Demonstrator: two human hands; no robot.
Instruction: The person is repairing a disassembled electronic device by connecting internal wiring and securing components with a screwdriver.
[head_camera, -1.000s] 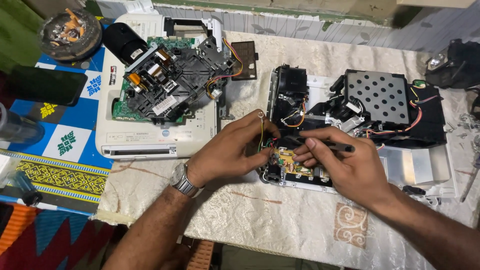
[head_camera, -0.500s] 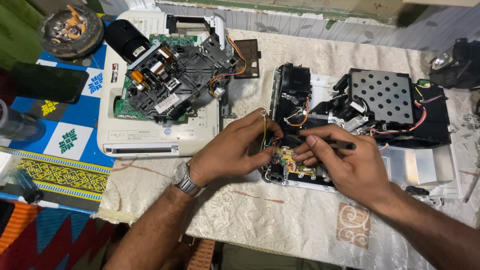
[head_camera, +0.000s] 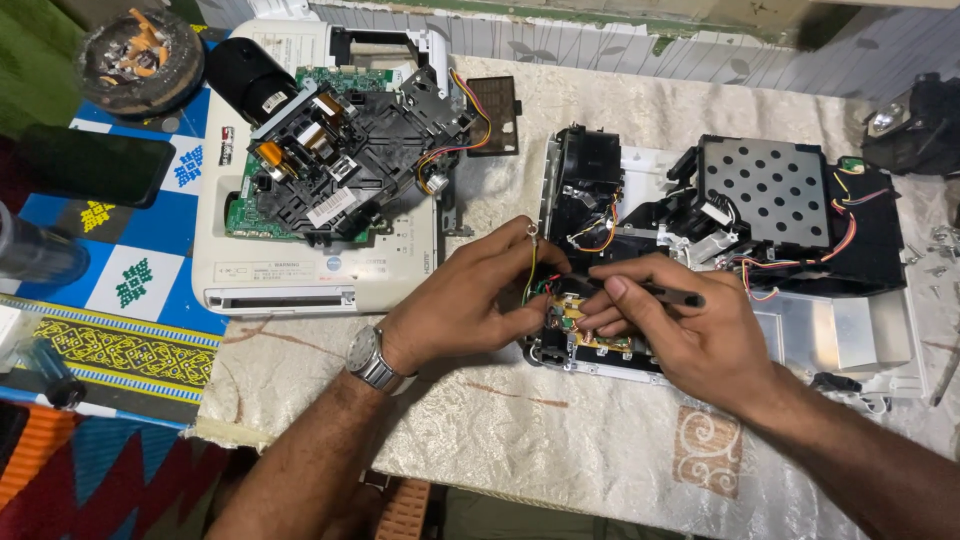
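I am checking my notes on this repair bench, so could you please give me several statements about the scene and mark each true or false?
1. The left hand pinches a thin yellow-green wire. True.
2. The right hand holds a slim black tool. True.
3. A silver metal wristwatch sits on the right wrist. False: it is on the left wrist.
4. Both hands work on the white opened device with the green circuit board. False: they work on the opened black device with the perforated metal cover beside it.
5. A dark flat phone lies on the blue patterned cloth. True.
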